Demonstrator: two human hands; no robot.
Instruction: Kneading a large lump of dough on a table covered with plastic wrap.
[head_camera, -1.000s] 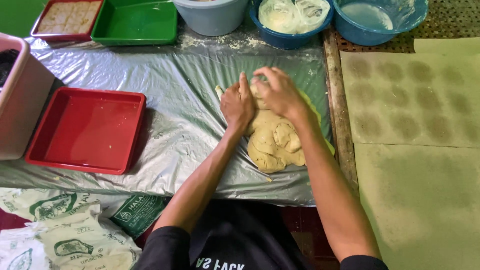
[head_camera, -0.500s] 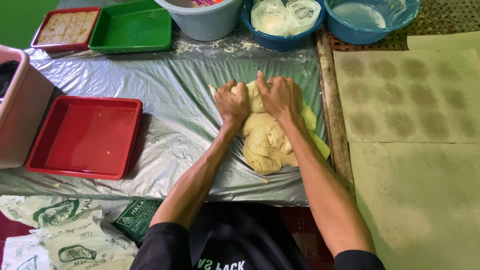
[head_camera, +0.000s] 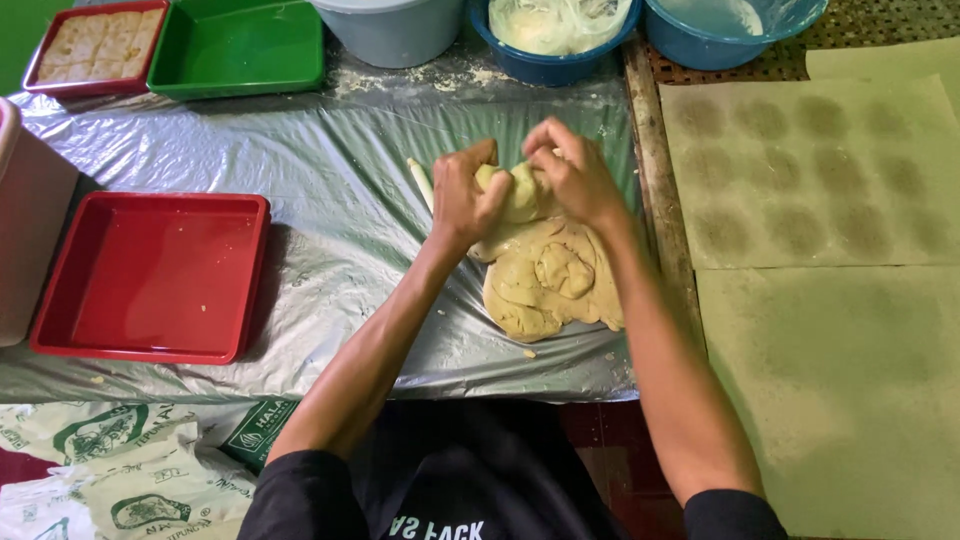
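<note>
Both my hands are in the pale yellow lump of soft dough (head_camera: 548, 270), which sits on the crinkly clear plastic sheet (head_camera: 330, 200) covering the table, over toward the sheet's right side. My left hand (head_camera: 462, 200) has its fingers curled in around the far end of the dough, thumb pressed against it, so it's clamped on the dough rather than spread flat. My right hand (head_camera: 575, 175) is just beside it, fingers bent and pinching down on the same raised end, knuckles up. The two hands are nearly touching each other over that lump. The rest of the dough spreads out flatter toward me, with folds and a swirl in the middle.

To my left on the sheet there's a square red plastic tray (head_camera: 150, 275), well apart from the dough. At the far edge sit a green plastic tray (head_camera: 240, 45), a smaller red tray with pale squares in it (head_camera: 95, 45), a light grey bucket (head_camera: 395, 35) and two blue bowls (head_camera: 560, 60), one holding something whitish. On my right lie big sheets of tan paper with round greasy marks (head_camera: 820, 170).
</note>
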